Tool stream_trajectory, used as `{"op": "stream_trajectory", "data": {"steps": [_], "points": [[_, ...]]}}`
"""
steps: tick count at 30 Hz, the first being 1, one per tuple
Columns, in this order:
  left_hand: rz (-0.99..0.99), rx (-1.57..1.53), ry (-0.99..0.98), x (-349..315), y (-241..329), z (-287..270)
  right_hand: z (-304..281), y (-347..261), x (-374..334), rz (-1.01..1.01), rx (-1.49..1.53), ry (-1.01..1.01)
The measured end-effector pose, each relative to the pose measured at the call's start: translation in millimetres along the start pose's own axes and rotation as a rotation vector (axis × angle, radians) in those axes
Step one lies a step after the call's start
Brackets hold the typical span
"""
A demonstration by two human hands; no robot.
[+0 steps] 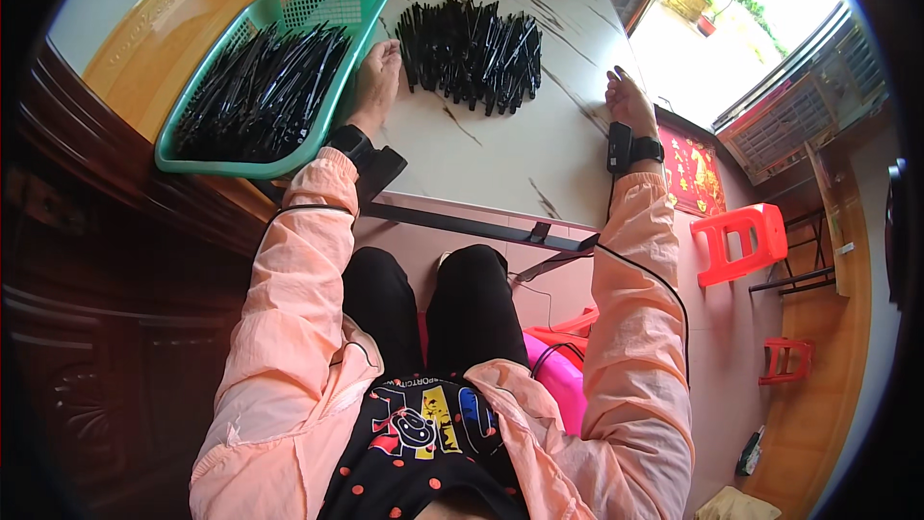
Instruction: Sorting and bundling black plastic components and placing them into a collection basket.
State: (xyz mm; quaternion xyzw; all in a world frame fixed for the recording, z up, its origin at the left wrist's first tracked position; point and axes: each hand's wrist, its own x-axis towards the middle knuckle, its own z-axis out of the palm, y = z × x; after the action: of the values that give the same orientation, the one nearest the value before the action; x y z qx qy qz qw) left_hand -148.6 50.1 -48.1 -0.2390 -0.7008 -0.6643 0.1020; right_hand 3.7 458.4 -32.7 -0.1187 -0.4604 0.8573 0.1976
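A heap of black pens point(474, 53) lies on the white marble table point(500, 154), toward its far side. My left hand point(377, 77) rests on the table between that heap and a green plastic basket point(361, 2), fingers loosely curled, holding nothing I can see. The basket is filled with more black pens point(260, 91). My right hand point(628, 101) rests on the right edge of the table, empty, with a dark band at the wrist. Both sleeves are pink.
A wooden bench or cabinet point(125, 193) stands to the left under the basket. Red plastic stools point(741, 243) sit on the floor at the right. An open doorway lies beyond the table's far right corner.
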Motion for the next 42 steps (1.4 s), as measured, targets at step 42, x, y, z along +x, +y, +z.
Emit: {"op": "stream_trajectory", "data": {"steps": [42], "points": [[-0.018, 0.024, -0.035, -3.6, 6.5, 6.1, -2.0, -2.8, -8.1, -0.038, -0.054, 0.004]]}}
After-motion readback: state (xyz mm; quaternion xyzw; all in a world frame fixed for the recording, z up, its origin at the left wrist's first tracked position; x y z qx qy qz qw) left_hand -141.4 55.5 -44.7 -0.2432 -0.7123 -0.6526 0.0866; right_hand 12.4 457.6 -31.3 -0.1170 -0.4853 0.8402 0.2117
